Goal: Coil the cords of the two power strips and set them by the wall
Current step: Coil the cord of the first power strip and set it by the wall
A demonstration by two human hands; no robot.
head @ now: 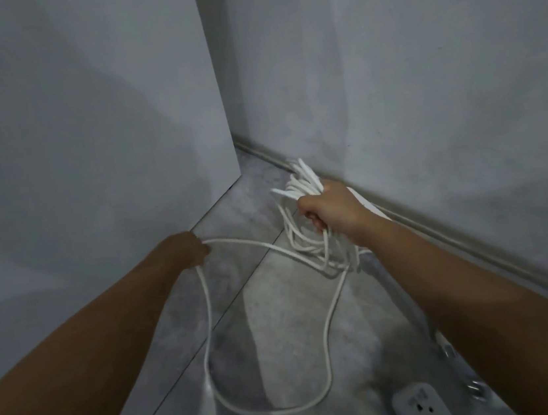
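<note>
My right hand [328,211] is shut around a bundle of white cord loops [300,183], held above the floor near the right wall. From the bundle a loose length of white cord [207,319] runs left to my left hand [188,249], which pinches it, then drops in a big loop on the floor and back to the bundle. A white power strip [421,410] lies face up at the bottom right, partly cut off by the frame. Under my right forearm lies another white strip-like body [374,210], mostly hidden.
A grey tiled floor [280,327] meets a wall with a baseboard [477,244] on the right. A grey panel or cabinet side [85,144] stands on the left, forming a corner. A plug and small metal parts [474,389] lie by my right arm.
</note>
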